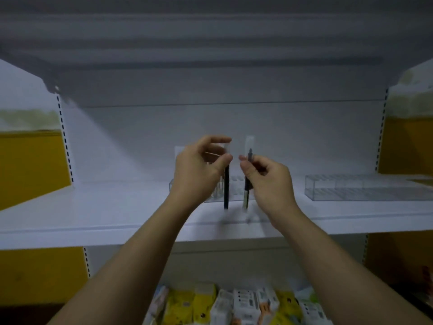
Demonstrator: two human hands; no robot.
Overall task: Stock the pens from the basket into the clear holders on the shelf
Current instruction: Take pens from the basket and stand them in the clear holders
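My left hand [199, 165] pinches the top of a dark pen [226, 188] that hangs upright in front of a clear holder [234, 187] at the middle of the white shelf [93, 214]. Beside it my right hand [264, 177] grips a second dark pen [246, 181], also upright, its tip showing above the fingers. Both pens reach down in front of the holder; whether they touch it I cannot tell. The basket is out of view.
A second clear holder [365, 187] stands at the right end of the shelf. Perforated uprights [64, 137] flank the shelf, with yellow panels behind. Below the shelf lie several yellow and white packets [234, 303]. A dark shelf underside hangs overhead.
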